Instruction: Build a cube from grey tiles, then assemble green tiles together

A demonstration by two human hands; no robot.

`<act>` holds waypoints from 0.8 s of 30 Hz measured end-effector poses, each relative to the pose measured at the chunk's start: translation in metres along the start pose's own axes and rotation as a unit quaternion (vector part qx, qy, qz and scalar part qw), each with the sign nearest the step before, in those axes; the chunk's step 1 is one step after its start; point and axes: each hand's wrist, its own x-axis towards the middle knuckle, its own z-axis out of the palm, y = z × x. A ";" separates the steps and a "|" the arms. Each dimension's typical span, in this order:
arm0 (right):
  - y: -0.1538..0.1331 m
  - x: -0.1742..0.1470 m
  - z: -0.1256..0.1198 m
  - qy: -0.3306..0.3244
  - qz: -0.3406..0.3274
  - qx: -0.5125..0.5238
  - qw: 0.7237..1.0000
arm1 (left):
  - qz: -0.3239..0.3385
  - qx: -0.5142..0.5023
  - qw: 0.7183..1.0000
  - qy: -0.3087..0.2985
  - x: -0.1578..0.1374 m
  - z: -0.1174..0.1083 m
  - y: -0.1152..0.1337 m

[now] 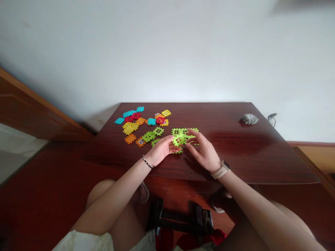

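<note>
Between the thumb and fingers of my left hand (pixel 162 150) is a light green toothed window tile (pixel 178 140), held tilted above the table. Behind and below it lies a flat group of joined green tiles (pixel 184 131), partly covered by the held tile and my hands. My right hand (pixel 205 153) hovers over the right side of this group with its fingers apart and curved. Whether its fingertips touch the green tiles cannot be told. To the left of my left hand, several loose green tiles (pixel 149 136) lie on the table.
On the dark red table (pixel 248 153), yellow tiles (pixel 128 128), red tiles (pixel 133 117), blue tiles (pixel 129 113) and orange tiles (pixel 130 139) are scattered at the left. A grey lattice-like object (pixel 250 119) sits far right, near a black cable (pixel 272 119). A wall (pixel 183 52) stands behind.
</note>
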 end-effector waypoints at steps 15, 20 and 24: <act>0.007 0.009 0.006 0.090 0.110 0.042 0.989 | 0.086 0.295 0.951 -0.043 -0.011 -0.006 0.011; 0.023 0.012 -0.004 0.109 0.148 0.054 0.982 | 0.232 0.560 0.795 -0.026 -0.013 -0.012 0.012; 0.026 0.012 -0.008 0.056 0.146 0.052 0.986 | 0.271 0.620 0.733 -0.066 -0.010 -0.014 0.010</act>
